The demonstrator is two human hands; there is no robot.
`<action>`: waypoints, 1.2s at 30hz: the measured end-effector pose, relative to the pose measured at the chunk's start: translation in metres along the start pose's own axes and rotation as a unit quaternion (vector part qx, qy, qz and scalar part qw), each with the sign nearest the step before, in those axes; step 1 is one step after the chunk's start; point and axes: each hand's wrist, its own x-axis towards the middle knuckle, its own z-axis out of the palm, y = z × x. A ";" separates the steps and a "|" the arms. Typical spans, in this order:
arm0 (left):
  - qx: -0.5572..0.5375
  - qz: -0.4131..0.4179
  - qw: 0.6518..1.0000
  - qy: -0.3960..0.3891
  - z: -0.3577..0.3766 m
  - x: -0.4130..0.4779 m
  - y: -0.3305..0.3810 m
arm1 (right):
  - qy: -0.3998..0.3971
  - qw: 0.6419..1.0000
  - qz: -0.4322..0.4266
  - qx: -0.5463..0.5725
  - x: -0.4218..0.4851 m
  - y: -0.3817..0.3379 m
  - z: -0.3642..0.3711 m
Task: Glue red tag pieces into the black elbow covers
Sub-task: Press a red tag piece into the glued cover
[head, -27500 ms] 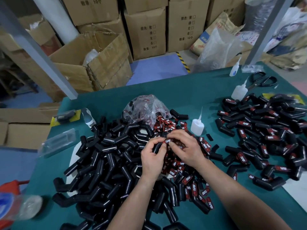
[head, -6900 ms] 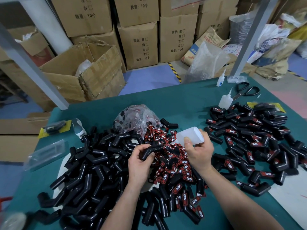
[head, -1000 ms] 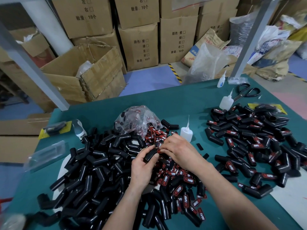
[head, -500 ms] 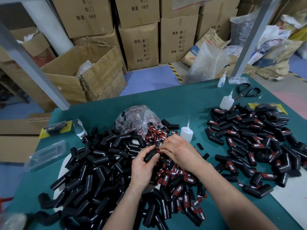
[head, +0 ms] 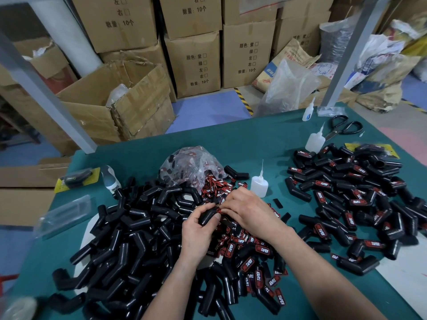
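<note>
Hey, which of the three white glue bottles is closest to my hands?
The glue bottle standing just beyond your right hand, beside the red tags. The second bottle and third bottle stand farther back right, near the scissors.

three glue bottles [head: 259,184], one pair of scissors [head: 344,129], one plastic bag [head: 189,166].

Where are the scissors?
In the head view, the scissors lie far right on the table, just behind a glue bottle and the pile of tagged covers.
</note>
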 end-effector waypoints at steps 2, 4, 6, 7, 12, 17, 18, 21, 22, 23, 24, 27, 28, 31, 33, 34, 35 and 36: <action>-0.036 -0.016 0.999 0.015 -0.002 0.003 -0.002 | 0.028 0.998 0.038 0.052 0.000 0.001 0.001; -0.082 -0.042 0.996 0.021 -0.002 0.005 -0.003 | 0.065 0.983 0.116 0.125 0.001 0.004 -0.001; -0.109 -0.052 0.992 0.023 -0.002 0.006 -0.004 | 0.066 0.965 0.184 0.177 0.001 0.007 -0.002; -0.115 -0.051 0.992 0.022 -0.002 0.006 -0.004 | 0.051 0.957 0.206 0.199 0.001 0.006 -0.001; -0.119 -0.041 0.992 0.014 -0.004 0.006 -0.006 | 0.009 0.922 0.258 0.290 0.001 -0.004 0.008; -0.123 -0.044 0.991 0.016 -0.004 0.007 -0.008 | 0.021 0.896 0.278 0.345 0.000 -0.009 0.017; -0.124 -0.045 0.991 0.015 -0.004 0.008 -0.009 | 0.029 0.894 0.279 0.350 0.000 -0.009 0.018; -0.127 -0.038 0.991 0.013 -0.005 0.008 -0.011 | 0.055 0.889 0.281 0.357 0.001 -0.011 0.023; -0.128 -0.035 0.991 0.012 -0.005 0.008 -0.011 | 0.060 0.887 0.284 0.358 0.001 -0.012 0.025; -0.128 -0.032 0.991 0.013 -0.005 0.008 -0.011 | 0.062 0.885 0.285 0.362 0.001 -0.012 0.026; -0.129 -0.029 0.991 0.014 -0.005 0.008 -0.011 | 0.063 0.883 0.285 0.369 0.001 -0.013 0.027; -0.123 -0.019 0.992 0.019 -0.005 0.008 -0.011 | 0.065 0.874 0.279 0.393 0.000 -0.015 0.027; -0.123 -0.018 0.992 0.022 -0.005 0.008 -0.011 | 0.066 0.871 0.275 0.402 0.000 -0.016 0.026; -0.112 -0.015 0.993 0.029 -0.005 0.008 -0.012 | 0.063 0.864 0.276 0.416 0.000 -0.016 0.025; -0.109 -0.015 0.994 0.025 -0.005 0.008 -0.013 | 0.064 0.862 0.281 0.417 0.000 -0.016 0.025; -0.109 -0.018 0.994 0.022 -0.005 0.009 -0.013 | 0.064 0.863 0.280 0.414 0.000 -0.016 0.025; -0.108 -0.021 0.994 0.020 -0.005 0.009 -0.013 | 0.064 0.865 0.280 0.411 0.000 -0.015 0.026; -0.106 -0.022 0.994 0.018 -0.005 0.009 -0.013 | 0.064 0.866 0.279 0.409 0.000 -0.015 0.026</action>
